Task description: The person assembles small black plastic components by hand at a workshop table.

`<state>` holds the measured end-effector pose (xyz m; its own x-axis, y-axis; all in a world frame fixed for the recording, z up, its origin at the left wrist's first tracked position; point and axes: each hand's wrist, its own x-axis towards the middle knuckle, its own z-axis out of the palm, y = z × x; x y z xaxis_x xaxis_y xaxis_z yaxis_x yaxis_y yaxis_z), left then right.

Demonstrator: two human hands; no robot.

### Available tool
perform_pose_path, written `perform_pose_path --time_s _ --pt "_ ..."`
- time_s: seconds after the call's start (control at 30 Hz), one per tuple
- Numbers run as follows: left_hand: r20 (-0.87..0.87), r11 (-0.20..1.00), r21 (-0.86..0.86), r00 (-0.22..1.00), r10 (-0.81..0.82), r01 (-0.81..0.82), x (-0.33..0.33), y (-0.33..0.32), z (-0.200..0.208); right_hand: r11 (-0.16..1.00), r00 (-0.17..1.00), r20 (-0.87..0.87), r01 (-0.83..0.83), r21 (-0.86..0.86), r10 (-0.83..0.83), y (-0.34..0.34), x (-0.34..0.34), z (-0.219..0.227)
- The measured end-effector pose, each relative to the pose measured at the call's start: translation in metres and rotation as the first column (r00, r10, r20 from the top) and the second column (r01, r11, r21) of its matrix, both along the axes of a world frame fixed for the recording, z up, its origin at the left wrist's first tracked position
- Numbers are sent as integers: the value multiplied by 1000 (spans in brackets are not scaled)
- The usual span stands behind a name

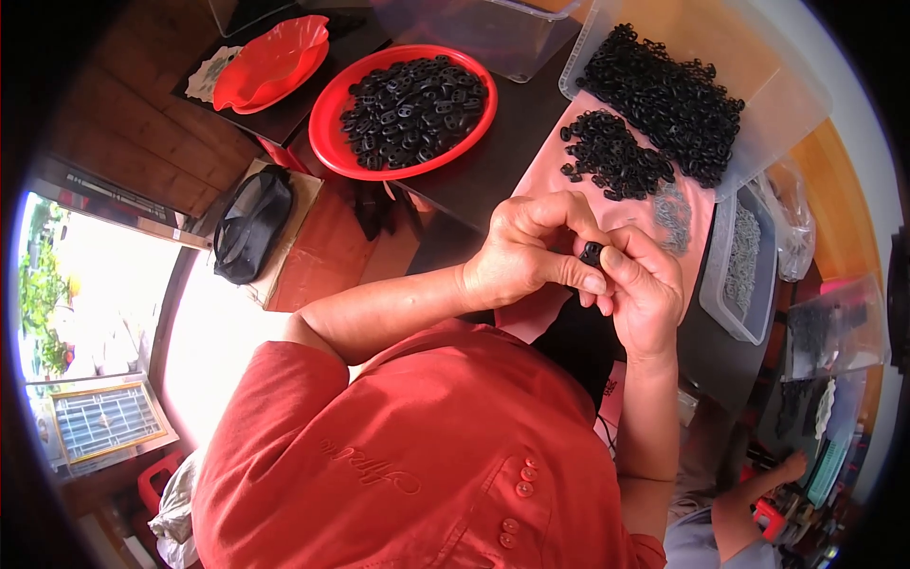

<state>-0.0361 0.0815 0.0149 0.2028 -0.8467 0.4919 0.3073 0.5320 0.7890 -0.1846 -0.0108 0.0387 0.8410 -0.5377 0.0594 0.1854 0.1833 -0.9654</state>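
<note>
I see the left hand (526, 245) and right hand (648, 296) meet, thumbs and bent fingers pinching a small black part (591, 253) between them. Just beyond, black pieces (616, 159) lie heaped on a pink cloth (544, 182), a red basin (323, 133) to its left, a clear tub (713, 302) beside its right edge.

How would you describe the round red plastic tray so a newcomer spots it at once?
Start at the dark tabletop beyond the person's left hand. On it, above and left of the picture's centre, sits the round red plastic tray heaped with small black pieces. Unlike the wavy-edged red dish to its left, it has a smooth, even rim.
</note>
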Motion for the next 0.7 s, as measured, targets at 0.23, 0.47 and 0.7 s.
perform_pose_path --time_s 0.23,0.47,0.7 --pt "-258 981 155 963 -72 115 -3 8 -4 972 1000 1 -7 235 7 3 2 -13" --pt "-244 954 284 970 -26 97 5 16 -6 961 997 -22 -67 269 76 4 10 -30" --pt "-184 983 175 983 -16 48 14 12 -12 954 995 4 -101 282 104 6 20 -19"
